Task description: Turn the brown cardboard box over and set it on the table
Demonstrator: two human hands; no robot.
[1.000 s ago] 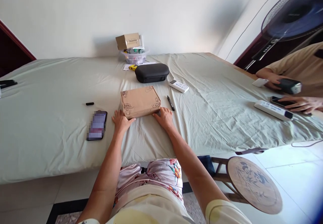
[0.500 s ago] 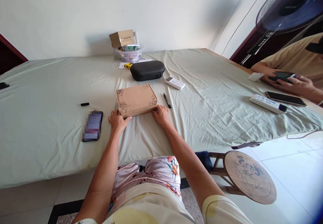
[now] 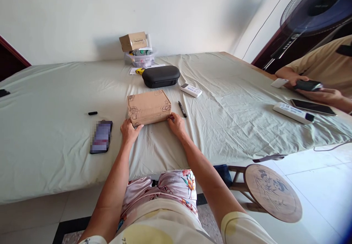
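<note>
A brown cardboard box [image 3: 148, 106] with drawn flower patterns at its corners lies on the pale green cloth of the table [image 3: 55, 101]. My left hand [image 3: 129, 130] grips the box's near left corner with curled fingers. My right hand [image 3: 176, 124] pinches the near right corner, thumb against the box's side. The box's near edge looks slightly raised. A black marker [image 3: 182, 109] lies just right of the box.
A phone [image 3: 101, 136] and a small black cap [image 3: 92, 113] lie to the left. Behind the box are a black case [image 3: 161, 76], a white remote [image 3: 191, 90] and a tub with a small box [image 3: 133, 41]. Another person [image 3: 316, 86] sits at right holding a device. A stool [image 3: 272, 192] stands near my right.
My fingers have closed on the box's near corners, and its front face shows more, as if the near edge tipped up. The other person's hands shifted around their device.
</note>
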